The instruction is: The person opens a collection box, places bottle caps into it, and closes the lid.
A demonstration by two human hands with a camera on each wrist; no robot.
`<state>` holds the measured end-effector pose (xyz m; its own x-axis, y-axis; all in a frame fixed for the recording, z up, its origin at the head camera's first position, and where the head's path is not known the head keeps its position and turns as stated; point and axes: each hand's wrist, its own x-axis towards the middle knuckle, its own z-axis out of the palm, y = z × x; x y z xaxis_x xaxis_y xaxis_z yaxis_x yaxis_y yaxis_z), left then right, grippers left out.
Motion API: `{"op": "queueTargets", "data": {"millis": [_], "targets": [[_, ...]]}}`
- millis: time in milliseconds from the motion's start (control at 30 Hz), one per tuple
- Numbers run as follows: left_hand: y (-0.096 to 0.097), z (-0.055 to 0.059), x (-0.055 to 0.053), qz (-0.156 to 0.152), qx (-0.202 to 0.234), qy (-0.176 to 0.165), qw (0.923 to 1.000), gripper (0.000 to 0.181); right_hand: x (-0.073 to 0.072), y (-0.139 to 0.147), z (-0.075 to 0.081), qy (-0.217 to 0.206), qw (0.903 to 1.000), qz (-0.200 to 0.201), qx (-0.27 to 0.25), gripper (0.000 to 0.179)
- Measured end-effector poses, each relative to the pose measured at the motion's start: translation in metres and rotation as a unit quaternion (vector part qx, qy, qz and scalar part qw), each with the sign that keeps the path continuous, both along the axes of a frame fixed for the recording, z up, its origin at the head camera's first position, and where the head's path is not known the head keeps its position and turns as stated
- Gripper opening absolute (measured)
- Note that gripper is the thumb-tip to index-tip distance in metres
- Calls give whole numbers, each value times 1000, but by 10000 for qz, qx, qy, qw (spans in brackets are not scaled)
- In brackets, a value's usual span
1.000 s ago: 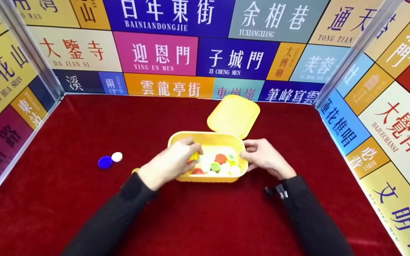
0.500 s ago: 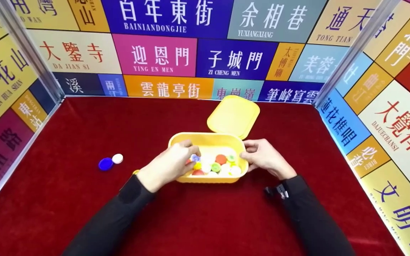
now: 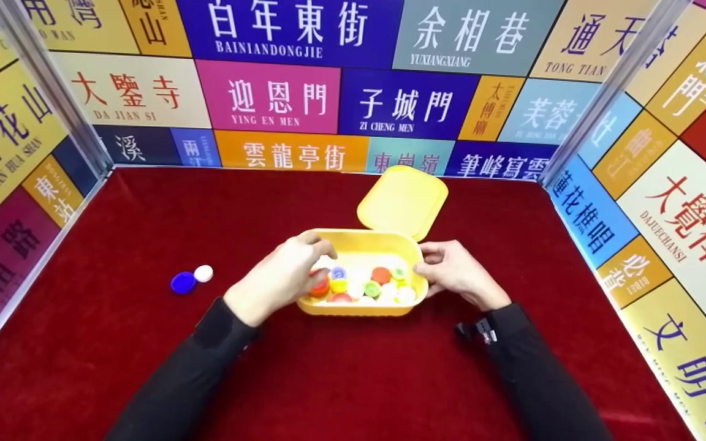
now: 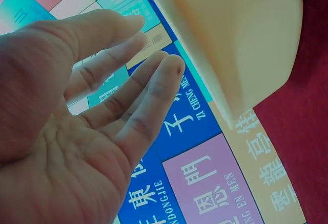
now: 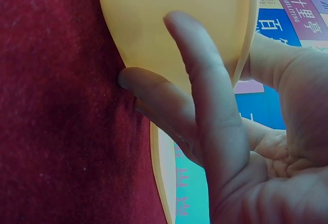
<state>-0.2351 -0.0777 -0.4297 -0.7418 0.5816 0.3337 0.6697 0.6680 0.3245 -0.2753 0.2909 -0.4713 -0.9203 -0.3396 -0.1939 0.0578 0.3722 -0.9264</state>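
Note:
A yellow plastic box [image 3: 359, 310] stands uncovered on the red cloth. Inside lie several bottle caps, among them a red cap [image 3: 380, 275], a green cap [image 3: 371, 289] and a purple-blue cap [image 3: 338, 274]. Over the box's left end my left hand [image 3: 282, 269] hovers, thumb and fingers spread apart. The left wrist view finds nothing between those fingers, with the box wall [image 4: 251, 34] just past the fingertips. My right hand [image 3: 457, 269] grips the box's right end, thumb at the rim. In the right wrist view its fingers [image 5: 205, 75] lie against the outer wall.
Behind the box lies its yellow lid [image 3: 403, 202], close to the back rim. Off to the left, a blue cap [image 3: 182, 282] and a white cap [image 3: 203, 273] rest side by side on the cloth [image 3: 328, 380]. Printed panels [image 3: 267, 95] enclose the back and both sides.
My left hand let go of a yellow cap inside the box, then drew back leftward with its fingers parting. It now covers a yellow round thing seen beside its wrist. The right hand stayed put.

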Motion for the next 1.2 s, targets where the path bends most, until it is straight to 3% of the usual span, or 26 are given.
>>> {"op": "queueTargets", "data": {"millis": [167,333,600,767,967,1133,1200], "targets": [[-6,6,-1,25,108,48,9999,22,1,1,-2,-31,10000,-23,37,48],[-23,10,-2,334,51,36,9994,25,1,1,-4,-40,10000,-36,63,49],[-69,1,-11,698,114,-24,9975,24,3,4,-2,29,9999,-96,124,48],[-105,-10,-12,1165,48,-571,9915,29,2,4,-1,23,9998,-90,147,48],[-141,-18,-12,1652,-340,-1303,9770,40,1,3,0,30,9999,-77,130,47],[-159,-23,-14,1825,-565,-1720,9664,39,0,1,0,24,9999,-39,91,47],[-164,-24,-14,1800,-588,-1775,9657,34,0,0,0,10,10000,-23,71,47]]}}
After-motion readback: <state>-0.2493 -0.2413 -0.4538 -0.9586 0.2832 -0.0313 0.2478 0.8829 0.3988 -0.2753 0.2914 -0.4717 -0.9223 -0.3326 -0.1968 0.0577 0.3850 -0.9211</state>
